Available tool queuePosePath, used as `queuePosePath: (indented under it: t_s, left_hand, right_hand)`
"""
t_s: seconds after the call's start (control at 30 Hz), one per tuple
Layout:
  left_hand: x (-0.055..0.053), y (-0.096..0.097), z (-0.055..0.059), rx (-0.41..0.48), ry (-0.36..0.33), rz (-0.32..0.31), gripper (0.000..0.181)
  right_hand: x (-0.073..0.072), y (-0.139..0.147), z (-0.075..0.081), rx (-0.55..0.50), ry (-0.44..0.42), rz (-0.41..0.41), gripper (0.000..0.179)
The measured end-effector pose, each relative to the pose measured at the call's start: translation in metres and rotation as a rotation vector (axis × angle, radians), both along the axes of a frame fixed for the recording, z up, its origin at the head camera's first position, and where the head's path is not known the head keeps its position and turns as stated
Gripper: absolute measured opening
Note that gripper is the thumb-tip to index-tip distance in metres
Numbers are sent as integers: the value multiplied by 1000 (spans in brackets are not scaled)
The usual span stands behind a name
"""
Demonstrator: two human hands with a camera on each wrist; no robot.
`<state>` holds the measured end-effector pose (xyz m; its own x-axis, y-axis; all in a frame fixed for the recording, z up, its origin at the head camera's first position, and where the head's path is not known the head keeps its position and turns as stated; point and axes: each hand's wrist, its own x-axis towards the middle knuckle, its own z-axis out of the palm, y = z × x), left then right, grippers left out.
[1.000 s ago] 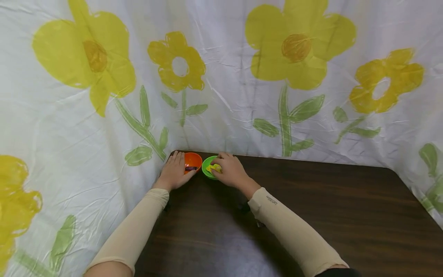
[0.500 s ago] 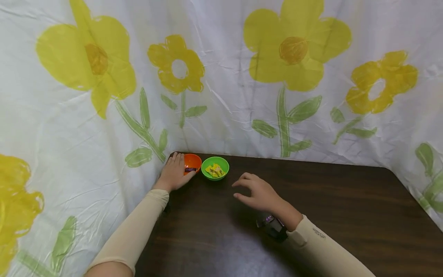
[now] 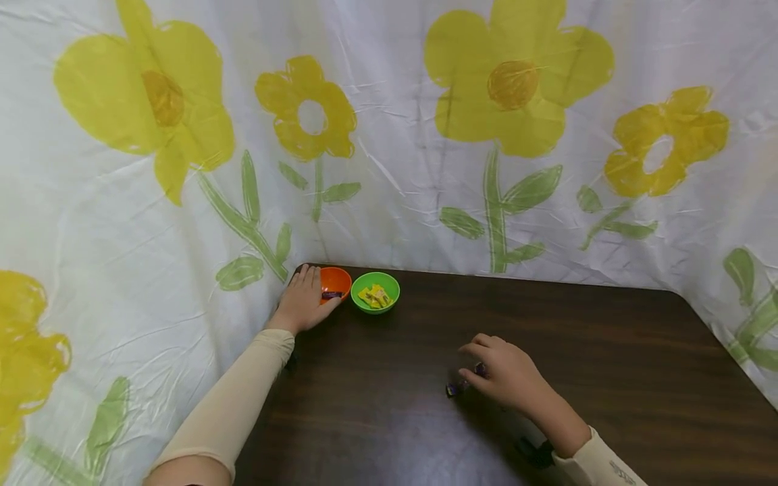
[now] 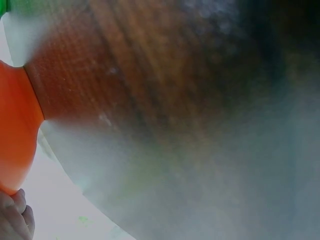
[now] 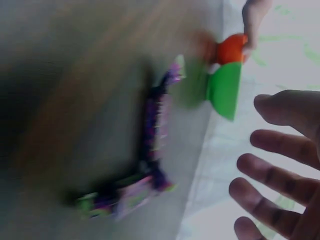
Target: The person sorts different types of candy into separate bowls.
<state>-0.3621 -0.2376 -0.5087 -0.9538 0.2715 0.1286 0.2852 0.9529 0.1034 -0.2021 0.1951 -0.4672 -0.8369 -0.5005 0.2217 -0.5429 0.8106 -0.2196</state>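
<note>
My left hand (image 3: pixel 302 300) rests against the left side of the orange bowl (image 3: pixel 336 277), fingers straight and thumb along its front. The left wrist view has fingertips (image 4: pixel 20 201) right at this bowl's edge. Inside the bowl lies a purple-wrapped candy (image 3: pixel 331 295). Beside it stands a green bowl (image 3: pixel 394 295) with several yellow-wrapped candies (image 3: pixel 375 296). My right hand (image 3: pixel 510 378) hovers over the table, fingers spread and holding nothing. Below it, the right wrist view shows two purple-wrapped candies (image 5: pixel 156 125) lying close together; the hand partly covers them in the head view.
The dark wood-grain table (image 3: pixel 608 337) has its back left corner right behind the bowls. A white curtain with printed yellow flowers (image 3: pixel 395 223) hangs along the back and the sides.
My right hand has left the green bowl and moved right and nearer to me, over the purple candies. Yellow candies stay in the green bowl. The left hand keeps its place.
</note>
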Motion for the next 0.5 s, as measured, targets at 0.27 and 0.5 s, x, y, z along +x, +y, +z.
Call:
queuePosePath:
  t_s: [0.27,0.5]
  left_hand:
    - [-1,-1,4,7,-3,-5,99]
    - [0,-1,3,11,-14,-8,100]
  right_hand:
    - [14,20,-11,41,-63,-138,28]
    - [19,31,-16,88,-173,-256,32]
